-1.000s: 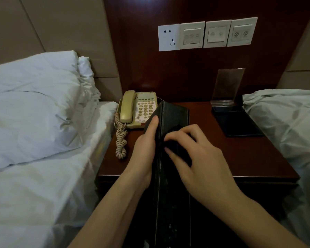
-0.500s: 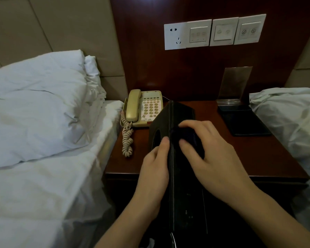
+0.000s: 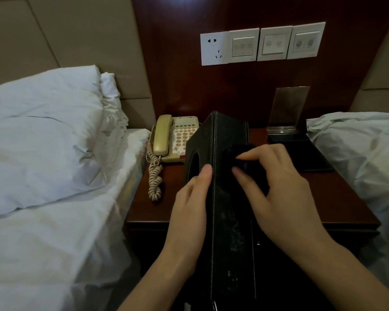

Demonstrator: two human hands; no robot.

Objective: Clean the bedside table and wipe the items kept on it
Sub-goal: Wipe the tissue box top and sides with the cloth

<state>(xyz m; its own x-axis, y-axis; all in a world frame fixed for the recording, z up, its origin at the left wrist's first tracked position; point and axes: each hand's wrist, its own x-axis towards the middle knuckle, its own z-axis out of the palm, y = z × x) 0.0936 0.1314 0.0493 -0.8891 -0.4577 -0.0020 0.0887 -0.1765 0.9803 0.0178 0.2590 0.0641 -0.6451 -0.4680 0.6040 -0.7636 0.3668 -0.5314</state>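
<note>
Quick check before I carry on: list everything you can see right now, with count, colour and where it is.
tissue box: 1, black, held up over the table's front edge
cloth: 1, dark, pressed on the box's right face
telephone: 1, beige, table's back left, coiled cord hanging forward
sign holder: 1, clear, table's back right
tray: 1, black, in front of the sign holder
bedside table: 1, dark red wood, between the beds
pillow: 1, white, left bed
bedding: 1, white, right bed
wall plates: 4, white, above the table
left hand: 1, grips the box's left side
right hand: 1, holds the cloth
</note>
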